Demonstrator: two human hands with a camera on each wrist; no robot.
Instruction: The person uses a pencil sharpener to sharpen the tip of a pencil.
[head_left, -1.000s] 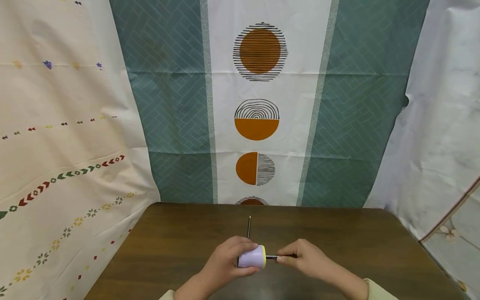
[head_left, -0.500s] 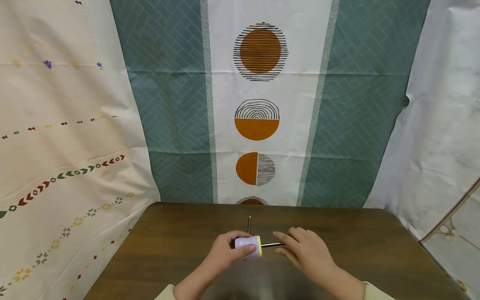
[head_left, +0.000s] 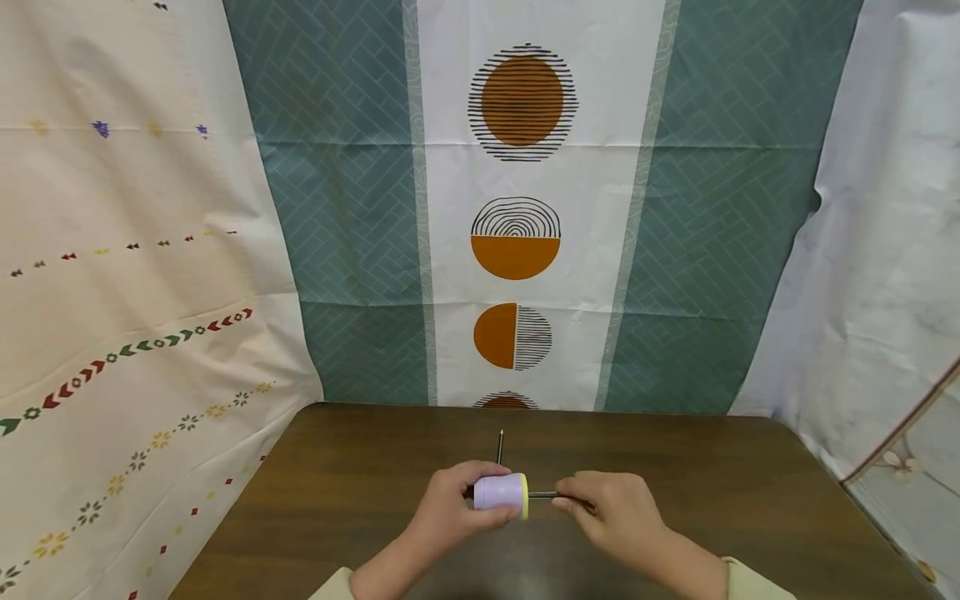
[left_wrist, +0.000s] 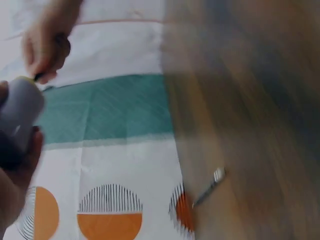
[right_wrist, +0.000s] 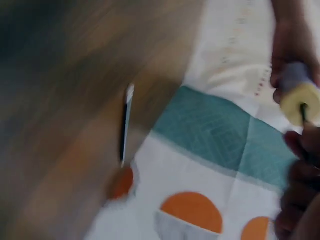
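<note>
In the head view my left hand (head_left: 447, 510) grips a lavender pencil sharpener (head_left: 493, 492) shaped like a small barrel, held sideways above the table. Its yellow end faces right. From that end a dark pencil (head_left: 543, 495) sticks out, its tip hidden inside. My right hand (head_left: 618, 512) pinches this pencil between thumb and fingers. The right wrist view shows the sharpener's yellow face (right_wrist: 295, 106) with the pencil entering its hole. Beyond the left hand, a second pencil (head_left: 500, 447) lies on the table, pointing away, its near end hidden in the head view.
The brown wooden table (head_left: 360, 467) reaches back to a hanging cloth (head_left: 517, 175) with green panels and orange circles. A cream patterned cloth (head_left: 150, 350) hangs on the left, a whitish one (head_left: 862, 292) on the right. Both wrist views are blurred.
The right fingers loosened from the pencil half a second ago and now pinch it again. The left hand and sharpener have risen slightly in the view since a second ago.
</note>
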